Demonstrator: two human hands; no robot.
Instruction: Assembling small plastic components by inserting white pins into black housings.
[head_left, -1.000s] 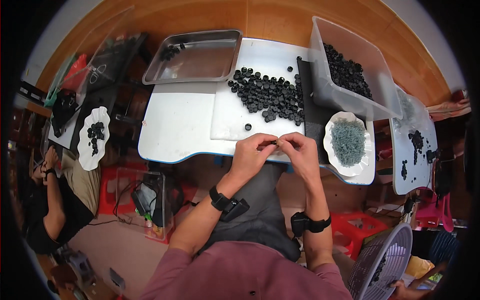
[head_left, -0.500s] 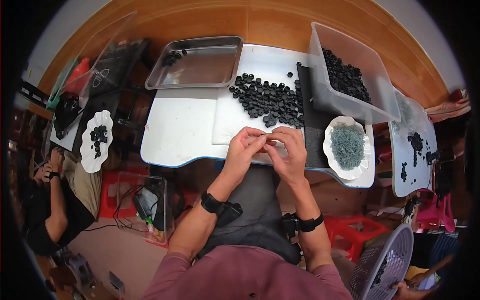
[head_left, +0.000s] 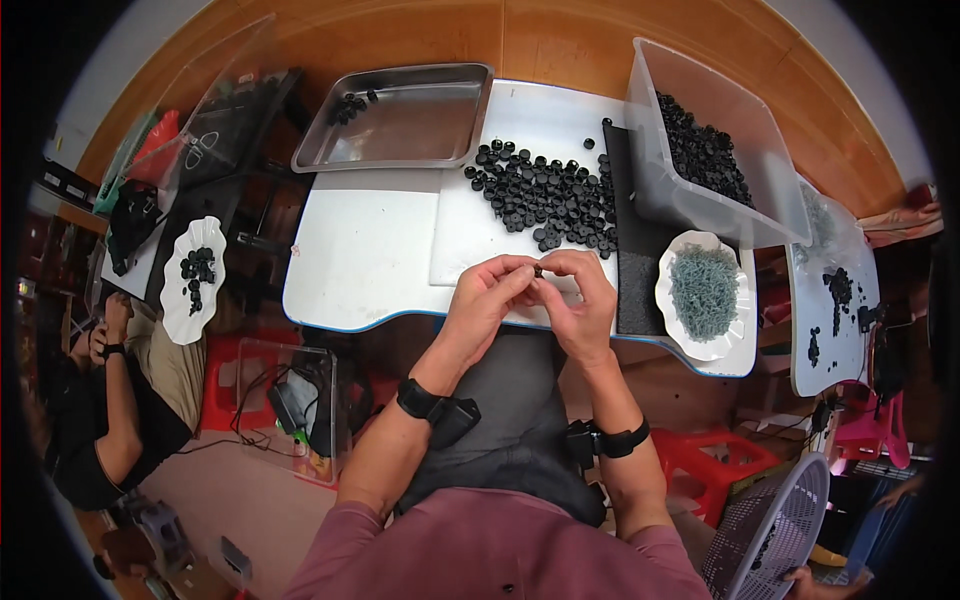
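The left hand (head_left: 484,303) and right hand (head_left: 580,308) together pinch a small black piece (head_left: 538,271) above the white counter (head_left: 365,245).

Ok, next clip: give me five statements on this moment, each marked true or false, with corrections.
1. The left hand and right hand meet at a small dark piece. True.
2. The metal tray stands right of the translucent bin. False: it stands left of it.
3. Many loose black parts lie on the white board. True.
4. The translucent bin is empty. False: it holds a heap of black pieces.
5. The scalloped plate beside the black mat holds grey-green bits. True.
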